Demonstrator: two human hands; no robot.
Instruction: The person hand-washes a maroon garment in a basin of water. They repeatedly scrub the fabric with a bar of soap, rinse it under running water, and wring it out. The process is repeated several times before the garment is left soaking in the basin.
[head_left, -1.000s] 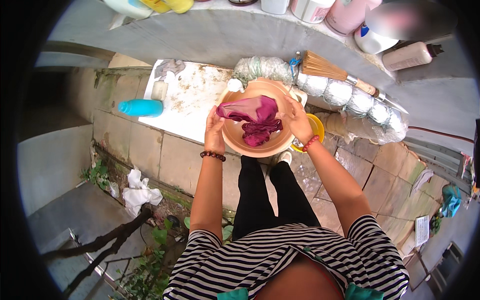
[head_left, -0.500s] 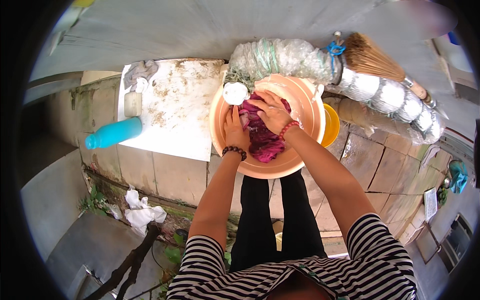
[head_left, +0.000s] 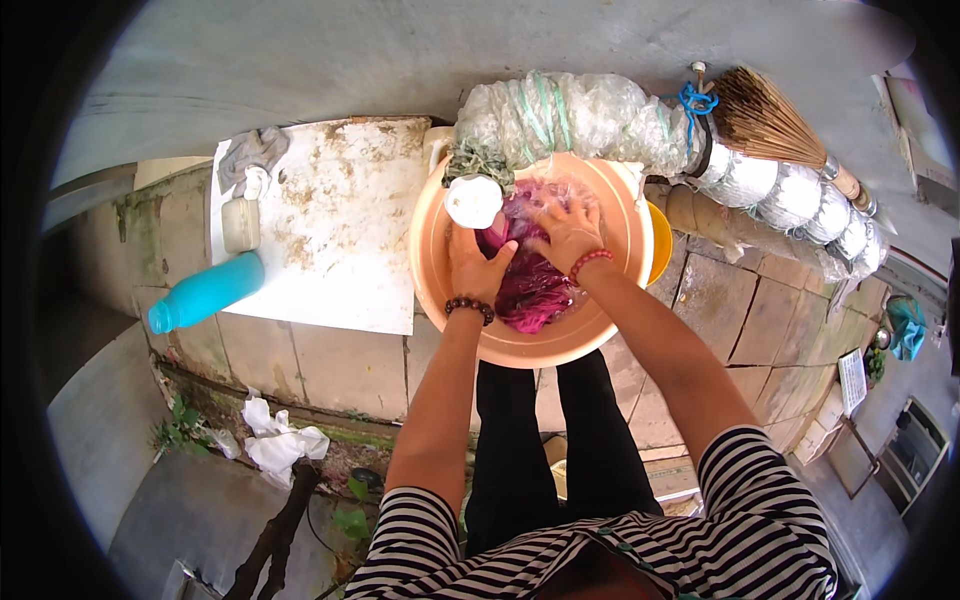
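Note:
A wet magenta cloth (head_left: 535,295) lies bunched in water inside a peach plastic basin (head_left: 427,265). Against the cloth's left edge rests my left hand (head_left: 478,262), its thumb apart from the palm. A round white fitting (head_left: 473,202) hides most of its fingertips. My right hand (head_left: 568,235) is over the upper right of the cloth, fingers spread in splashing water and slightly blurred. Neither hand is wrapped round the cloth.
Behind the basin runs a thick plastic-wrapped pipe (head_left: 560,115), with a straw broom (head_left: 765,120) leaning on it. A yellow basin (head_left: 659,243) shows at right. On the left, a stained white board (head_left: 345,230) bears a grey rag (head_left: 252,155), a soap-like block (head_left: 240,225) and a turquoise bottle (head_left: 207,292).
My right hand has shifted slightly right and its fingers have spread apart. My left thumb has swung out from the palm. More water splashes at the basin's far side.

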